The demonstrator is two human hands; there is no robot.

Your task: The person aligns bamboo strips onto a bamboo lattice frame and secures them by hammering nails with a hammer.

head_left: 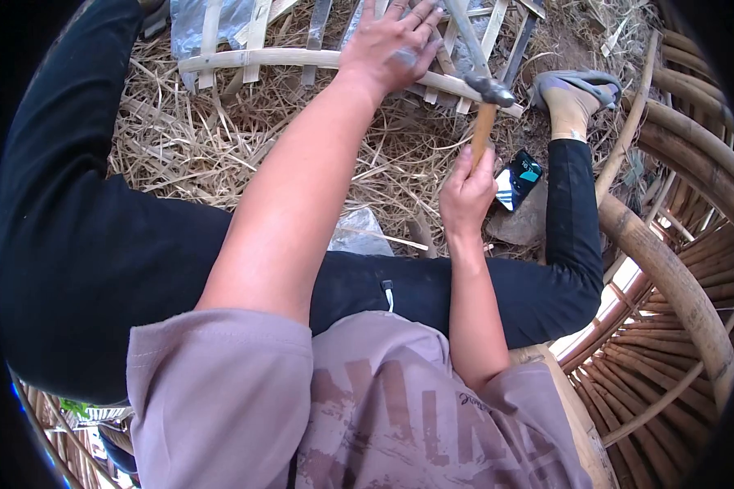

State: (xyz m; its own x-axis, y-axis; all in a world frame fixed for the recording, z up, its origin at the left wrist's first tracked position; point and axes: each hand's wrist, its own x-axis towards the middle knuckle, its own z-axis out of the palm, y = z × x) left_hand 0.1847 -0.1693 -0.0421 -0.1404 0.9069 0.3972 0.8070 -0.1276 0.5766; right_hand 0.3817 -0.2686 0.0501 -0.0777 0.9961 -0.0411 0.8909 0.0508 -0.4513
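Observation:
My right hand (468, 194) is closed around the wooden handle of a hammer (483, 130). The hammer's metal head is up, close to the right end of a long, slightly curved bamboo strip (277, 57). My left hand (390, 47) lies over that strip with its fingers stretched and apart, some of them reaching the top edge of the view. Narrow bamboo slats (255, 37) cross the strip and run out of view at the top. Whether a nail sits under my left hand is hidden.
Loose straw (196, 138) covers the ground. A phone (518, 179) leans by a stone (520, 218) near my right foot (575, 94). Clear plastic (359, 232) lies between my legs. Curved bamboo poles (669, 269) and stacked bamboo stand close on the right.

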